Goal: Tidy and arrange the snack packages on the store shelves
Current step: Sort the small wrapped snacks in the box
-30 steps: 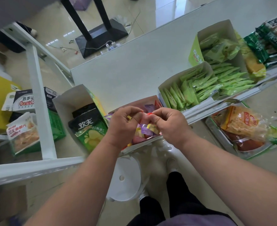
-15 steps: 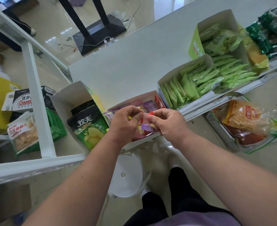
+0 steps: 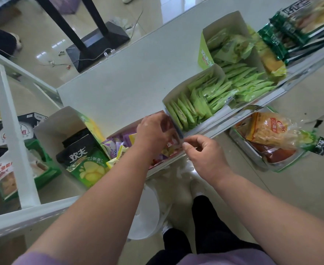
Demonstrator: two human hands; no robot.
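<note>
Cardboard forms the open box (image 3: 119, 135) on the white shelf (image 3: 107, 88), and our left hand (image 3: 153, 134) covers much of it, so we see only scraps of the small packets (image 3: 117, 148) inside: crinkly purple, yellow and red wrappers. Our left fingers curl down into the box onto a red packet (image 3: 171, 143), though we cannot tell how firmly they grip it. Our right hand (image 3: 205, 155) hangs just beside the box's front corner, thumb and forefinger drawn close together; whether they pinch anything is too small to make out. Next door, flat glossy green sachets (image 3: 195, 104) stand packed in another paper box. A shiny black-and-green chip bag (image 3: 83, 163) leans in the left box. Bags at the far right are blurred and cut off.
</note>
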